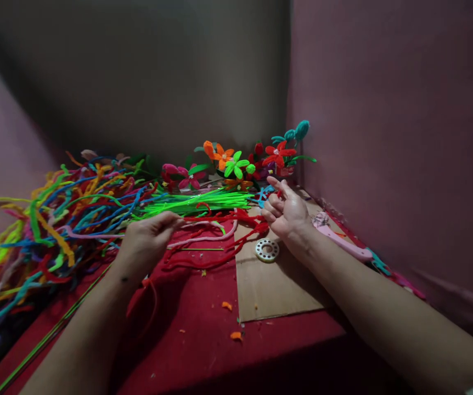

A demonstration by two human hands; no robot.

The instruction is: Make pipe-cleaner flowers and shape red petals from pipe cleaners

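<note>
A fuzzy red pipe cleaner [224, 218] runs between my hands above the table. My left hand [148, 244] is closed, thumb and fingers pinching its left end. My right hand [288, 213] has its fingers curled around the other end, with the index finger partly stretched out. Below them, more red pipe cleaners [203, 266] lie in long bent loops on the red tabletop, beside a pale pink pipe cleaner [195, 240]. A white ring with small holes [275, 251] rests on a cardboard sheet [273, 291] under my right hand.
A tangled multicoloured pipe-cleaner heap [75, 214] fills the left side. Bright green stems [199, 202] lie behind my hands. Finished fuzzy flowers [236, 164] stand at the back near the walls. A pink-handled tool [343, 244] lies right of my right forearm. Orange scraps [236, 336] dot the front.
</note>
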